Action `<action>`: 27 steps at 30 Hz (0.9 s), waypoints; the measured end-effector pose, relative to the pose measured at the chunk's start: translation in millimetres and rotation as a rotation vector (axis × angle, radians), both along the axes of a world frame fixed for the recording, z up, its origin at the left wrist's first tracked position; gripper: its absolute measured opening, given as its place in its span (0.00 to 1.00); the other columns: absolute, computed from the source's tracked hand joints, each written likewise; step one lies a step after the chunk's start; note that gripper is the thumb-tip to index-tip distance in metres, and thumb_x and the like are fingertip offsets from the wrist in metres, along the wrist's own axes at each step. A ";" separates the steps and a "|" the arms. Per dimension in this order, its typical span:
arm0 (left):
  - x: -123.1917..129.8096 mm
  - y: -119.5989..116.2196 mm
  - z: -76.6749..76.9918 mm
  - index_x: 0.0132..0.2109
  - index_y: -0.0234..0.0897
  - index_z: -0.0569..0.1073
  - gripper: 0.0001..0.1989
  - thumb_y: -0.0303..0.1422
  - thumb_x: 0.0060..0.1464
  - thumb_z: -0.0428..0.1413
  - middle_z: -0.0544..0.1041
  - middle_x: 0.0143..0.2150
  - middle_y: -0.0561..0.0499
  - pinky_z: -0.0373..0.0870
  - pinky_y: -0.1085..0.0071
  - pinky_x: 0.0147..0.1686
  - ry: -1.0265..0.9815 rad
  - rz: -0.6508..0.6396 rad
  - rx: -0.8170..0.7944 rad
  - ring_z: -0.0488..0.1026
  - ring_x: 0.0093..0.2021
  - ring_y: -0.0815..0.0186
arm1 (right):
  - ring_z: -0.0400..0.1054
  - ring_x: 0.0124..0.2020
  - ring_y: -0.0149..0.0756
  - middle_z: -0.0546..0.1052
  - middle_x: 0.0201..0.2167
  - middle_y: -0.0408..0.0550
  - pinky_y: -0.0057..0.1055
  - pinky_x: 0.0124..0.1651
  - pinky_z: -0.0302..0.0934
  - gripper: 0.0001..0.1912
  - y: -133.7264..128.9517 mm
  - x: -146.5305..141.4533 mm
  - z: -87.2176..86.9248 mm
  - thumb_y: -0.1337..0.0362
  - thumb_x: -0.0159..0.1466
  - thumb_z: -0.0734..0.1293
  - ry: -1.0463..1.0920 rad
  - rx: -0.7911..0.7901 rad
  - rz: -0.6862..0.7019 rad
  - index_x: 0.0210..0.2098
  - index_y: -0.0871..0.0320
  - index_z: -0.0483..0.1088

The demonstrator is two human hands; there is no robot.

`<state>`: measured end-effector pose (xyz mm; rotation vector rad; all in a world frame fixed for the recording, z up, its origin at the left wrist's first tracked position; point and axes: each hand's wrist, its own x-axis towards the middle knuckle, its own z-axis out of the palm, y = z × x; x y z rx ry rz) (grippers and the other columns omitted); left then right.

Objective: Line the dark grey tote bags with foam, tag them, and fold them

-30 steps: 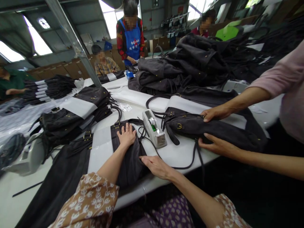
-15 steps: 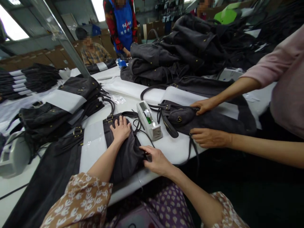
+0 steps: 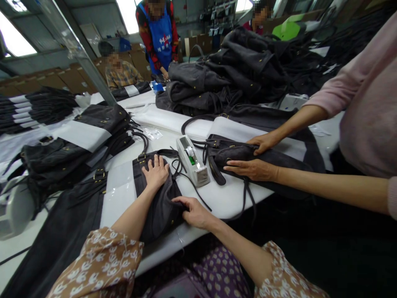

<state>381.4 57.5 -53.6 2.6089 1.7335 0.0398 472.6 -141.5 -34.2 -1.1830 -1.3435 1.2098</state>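
A dark grey bag (image 3: 156,219) lies flat in front of me, with a white paper sheet (image 3: 119,194) wrapped across it. My left hand (image 3: 156,171) rests spread on the bag near its strap and brass buckle. At the bag's right edge, my right hand (image 3: 195,212) pinches the fabric between thumb and fingers. A pale tape dispenser (image 3: 192,161) with a green-cored roll stands just beyond the bag. Thin dark cords trail between the bag and the dispenser.
At right, a co-worker's hands (image 3: 257,169) press on another dark bag (image 3: 287,161) with white paper. Behind it rises a heap of dark bags (image 3: 248,66). Paper-banded bags (image 3: 89,128) and a second dispenser (image 3: 15,211) are at left. A metal post (image 3: 89,66) stands at the far side.
My right hand has shifted slightly left and down with the bag's edge, while my left hand stays flat. The co-worker's nearer hand has moved left onto the bag, its fingers straighter.
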 end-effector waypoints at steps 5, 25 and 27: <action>-0.1 0.8 -1.1 0.68 0.40 0.51 0.31 0.48 0.62 0.34 0.45 0.71 0.46 0.49 0.36 0.58 0.000 0.002 -0.001 0.47 0.66 0.44 | 0.67 0.40 0.34 0.73 0.38 0.43 0.28 0.43 0.60 0.17 -19.6 -1.8 7.8 0.69 0.52 0.68 -0.145 -0.007 -0.248 0.42 0.55 0.70; 1.6 -3.6 3.7 0.68 0.40 0.51 0.30 0.46 0.63 0.34 0.46 0.71 0.46 0.49 0.38 0.58 0.013 0.005 0.049 0.48 0.66 0.45 | 0.66 0.32 0.31 0.73 0.29 0.43 0.24 0.35 0.56 0.09 -3.0 15.1 14.9 0.75 0.55 0.60 -0.512 0.186 0.134 0.30 0.58 0.69; 0.3 -4.5 3.4 0.67 0.40 0.51 0.30 0.46 0.63 0.34 0.47 0.71 0.45 0.49 0.38 0.58 0.004 0.002 0.071 0.49 0.66 0.45 | 0.65 0.32 0.33 0.72 0.28 0.46 0.26 0.35 0.57 0.10 -1.5 8.7 7.0 0.77 0.54 0.58 -0.681 0.306 0.027 0.27 0.59 0.67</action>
